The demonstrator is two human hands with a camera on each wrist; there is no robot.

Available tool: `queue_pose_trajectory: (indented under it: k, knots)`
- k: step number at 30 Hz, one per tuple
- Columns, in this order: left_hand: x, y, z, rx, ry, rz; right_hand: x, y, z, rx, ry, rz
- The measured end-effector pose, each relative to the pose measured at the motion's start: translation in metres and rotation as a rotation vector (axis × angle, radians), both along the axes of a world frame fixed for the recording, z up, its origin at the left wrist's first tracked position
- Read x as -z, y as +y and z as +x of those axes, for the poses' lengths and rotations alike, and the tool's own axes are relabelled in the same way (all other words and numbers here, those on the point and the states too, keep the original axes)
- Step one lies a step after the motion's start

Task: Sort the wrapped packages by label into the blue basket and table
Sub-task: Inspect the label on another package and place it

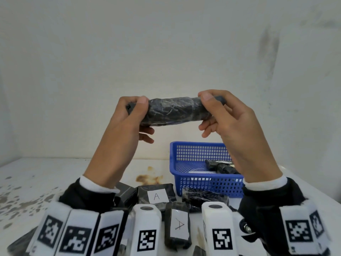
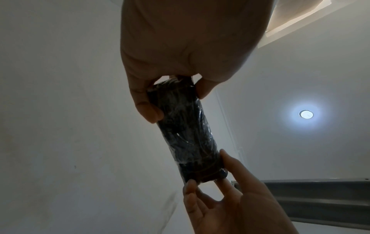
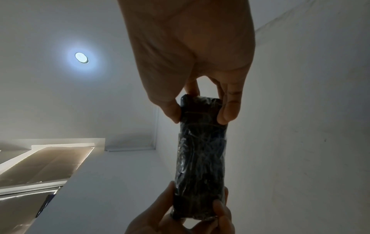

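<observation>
Wrapped package (image 1: 175, 111), dark and long, shiny with clear film, sits level in the air between your two hands, above the table (image 1: 46, 182) and in front of a pale wall. Your left hand (image 1: 127, 117) pinches its left end, thumb on top and fingers curled below. Your right hand (image 1: 227, 115) pinches the right end the same way. No label shows on the side facing you.

Below, toward the right, the blue basket (image 1: 206, 185) stands on the table with at least one dark package (image 1: 221, 166) inside. Nearer to you on the table lie more dark packages; one (image 1: 156, 195) carries a white label marked A, and another (image 1: 178, 226) just in front of it also reads A.
</observation>
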State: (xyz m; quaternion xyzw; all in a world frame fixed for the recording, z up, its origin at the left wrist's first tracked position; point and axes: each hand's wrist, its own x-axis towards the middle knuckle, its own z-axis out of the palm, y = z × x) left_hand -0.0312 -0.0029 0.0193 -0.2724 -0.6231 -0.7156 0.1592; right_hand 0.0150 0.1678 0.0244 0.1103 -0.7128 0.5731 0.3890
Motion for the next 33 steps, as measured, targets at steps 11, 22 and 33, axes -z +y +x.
queue_pose_trajectory:
  k: [11, 22, 33]
  knots:
    - [0.002, 0.000, 0.001, -0.062, 0.061, -0.027, 0.003, -0.011, 0.003, 0.059, 0.013, 0.077]
    - [0.005, -0.004, -0.004, -0.068, 0.103, -0.058, 0.005, -0.008, 0.000, -0.041, 0.008, 0.021]
    - [0.003, -0.002, -0.001, -0.009, 0.100, -0.096, 0.002, -0.002, 0.001, -0.037, -0.016, 0.012]
